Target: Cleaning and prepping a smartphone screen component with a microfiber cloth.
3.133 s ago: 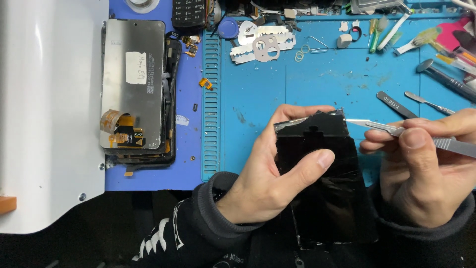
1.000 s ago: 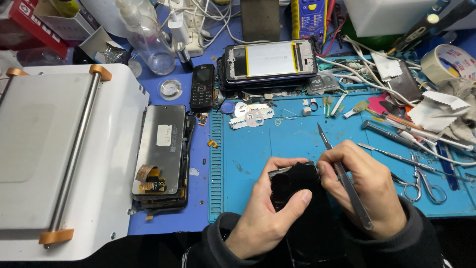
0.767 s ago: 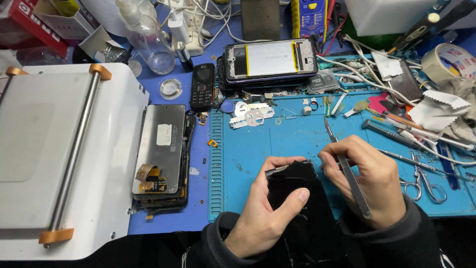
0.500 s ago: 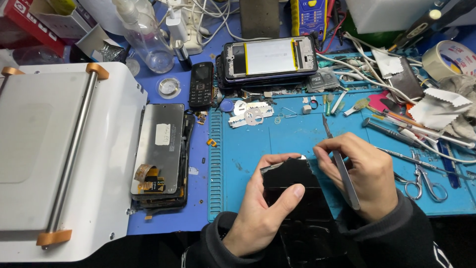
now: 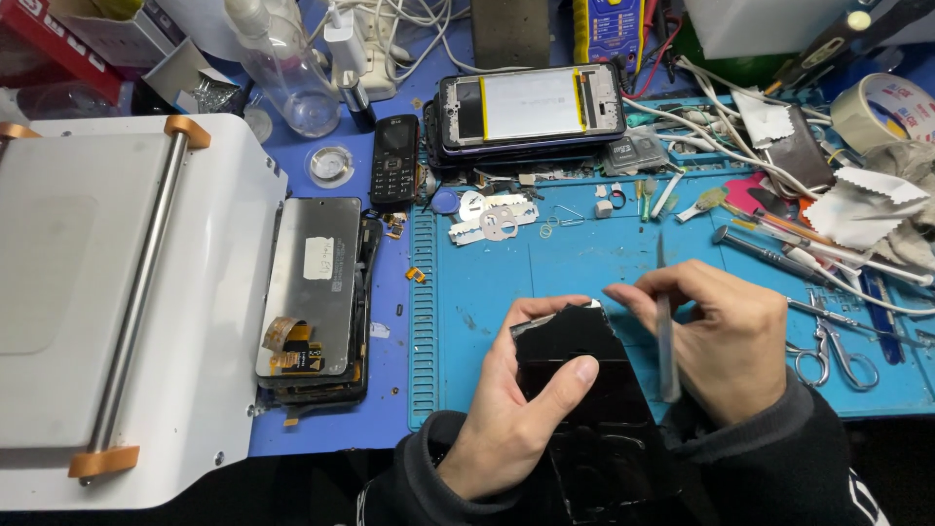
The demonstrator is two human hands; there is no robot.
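Note:
My left hand (image 5: 511, 409) grips a black glossy phone screen panel (image 5: 594, 419) by its left edge, thumb pressed across its face. The panel stands tilted over the near edge of the blue work mat (image 5: 584, 273). My right hand (image 5: 726, 341) is at the panel's upper right corner and pinches thin metal tweezers (image 5: 664, 321), which point away from me along the hand. Both sleeves are dark.
A white machine with a roller bar (image 5: 127, 292) fills the left. A stack of detached screens (image 5: 317, 292) lies beside it. An opened phone (image 5: 531, 107) and a small black keypad phone (image 5: 394, 161) sit at the back. Scissors (image 5: 828, 356), tools, tape and cloths crowd the right.
Three seconds ago the view was close on the hands; it has since pulled back to show the whole bench. My right hand has turned the tweezers more upright beside the panel's top corner.

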